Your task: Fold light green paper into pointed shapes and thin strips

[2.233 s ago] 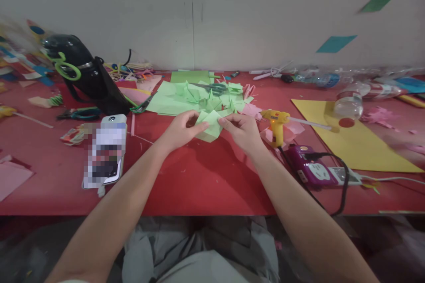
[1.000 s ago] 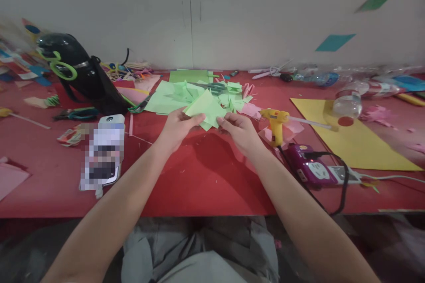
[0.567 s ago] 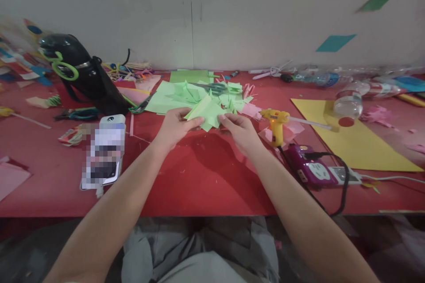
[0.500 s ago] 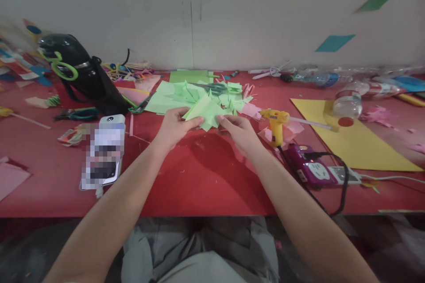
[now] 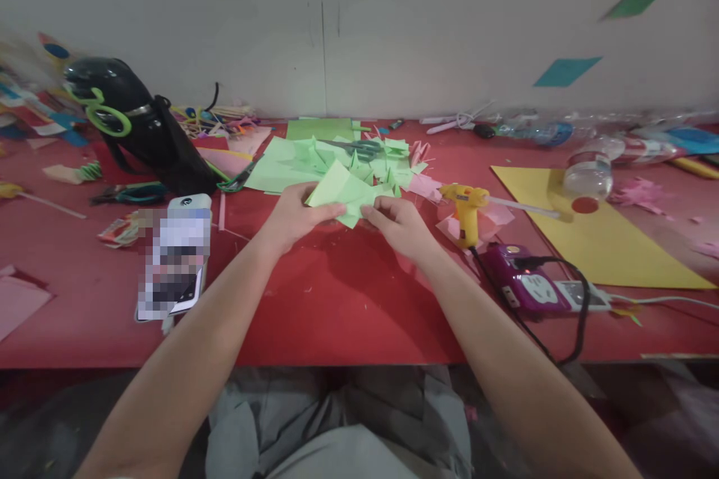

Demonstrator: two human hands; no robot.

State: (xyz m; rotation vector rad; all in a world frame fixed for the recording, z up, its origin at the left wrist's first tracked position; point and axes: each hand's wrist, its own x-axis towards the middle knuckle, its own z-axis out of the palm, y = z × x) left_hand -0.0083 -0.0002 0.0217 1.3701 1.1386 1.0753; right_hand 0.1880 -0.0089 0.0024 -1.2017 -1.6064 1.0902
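- Left hand: thumb on top, fingers partly hidden behind, clamped on the folded green paper.
- Right hand: thumb tip at the paper's right edge, fingers curled; cannot tell whether they pinch.
- Forearms slant inward over the red table.
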